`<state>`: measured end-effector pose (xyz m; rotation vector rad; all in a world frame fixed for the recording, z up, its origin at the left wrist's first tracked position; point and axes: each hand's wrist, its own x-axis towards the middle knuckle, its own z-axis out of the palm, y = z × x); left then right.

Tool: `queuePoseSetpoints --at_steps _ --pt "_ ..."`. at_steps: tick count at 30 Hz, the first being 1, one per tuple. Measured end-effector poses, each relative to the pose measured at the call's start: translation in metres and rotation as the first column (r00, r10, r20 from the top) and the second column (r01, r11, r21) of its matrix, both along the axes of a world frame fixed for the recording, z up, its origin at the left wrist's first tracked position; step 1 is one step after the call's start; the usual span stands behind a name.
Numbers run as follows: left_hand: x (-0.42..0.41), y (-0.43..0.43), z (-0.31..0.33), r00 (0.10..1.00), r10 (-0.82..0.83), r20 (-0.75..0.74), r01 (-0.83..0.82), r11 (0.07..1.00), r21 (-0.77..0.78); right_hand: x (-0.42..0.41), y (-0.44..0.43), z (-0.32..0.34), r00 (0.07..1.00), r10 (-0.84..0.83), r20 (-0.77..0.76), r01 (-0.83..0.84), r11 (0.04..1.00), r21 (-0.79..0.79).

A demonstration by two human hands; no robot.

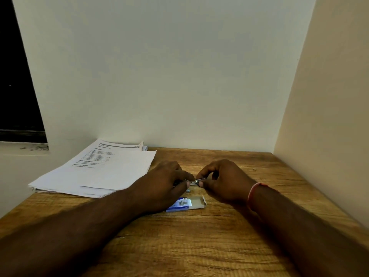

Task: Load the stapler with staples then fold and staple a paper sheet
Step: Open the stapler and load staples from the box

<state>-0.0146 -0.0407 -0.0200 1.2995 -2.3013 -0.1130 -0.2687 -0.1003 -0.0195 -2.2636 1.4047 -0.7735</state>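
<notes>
A small metal stapler (pixel 196 181) shows as a thin shiny bar between my two hands, just above the wooden table (pixel 199 246). My left hand (pixel 162 182) grips its left end with curled fingers and hides most of it. My right hand (pixel 223 179) pinches its right end between thumb and fingers. Whether a staple strip sits in it I cannot tell. An open blue and white staple box (pixel 186 204) lies on the table just in front of my hands. A stack of paper sheets (pixel 103 170), the top one printed, lies at the back left.
White walls close the table at the back and on the right. A dark window (pixel 18 86) and its sill stand at the left. A tiny light scrap (pixel 254 169) lies on the wood at the right.
</notes>
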Motion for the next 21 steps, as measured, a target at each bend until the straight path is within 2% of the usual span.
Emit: queuePoseSetpoints --at_steps 3,8,11,13,16,21 --pt "0.002 0.0 0.001 1.0 -0.016 -0.005 0.016 1.0 0.012 0.0 0.001 0.0 1.0 0.001 -0.008 -0.001 1.0 0.006" --pt "0.015 -0.002 0.005 0.992 0.049 -0.118 -0.042 0.997 0.059 0.0 0.005 0.003 0.999 -0.034 -0.001 0.034 0.999 0.005" --pt "0.024 -0.004 0.008 0.985 0.091 -0.144 -0.084 0.995 0.057 0.002 0.013 0.009 0.999 -0.051 0.017 0.052 0.995 -0.087" --pt "0.027 -0.004 0.011 0.982 0.111 -0.152 -0.106 0.993 0.043 0.002 0.017 0.015 0.999 0.019 0.026 -0.014 0.988 -0.151" --pt "0.027 -0.002 0.015 0.984 0.109 -0.138 -0.109 0.994 0.009 0.008 0.025 0.017 0.985 0.163 -0.055 -0.17 0.971 -0.168" --pt "0.025 0.004 0.024 0.998 0.04 -0.056 -0.04 0.999 -0.014 0.018 0.029 0.01 0.981 0.161 -0.107 -0.172 0.98 -0.099"
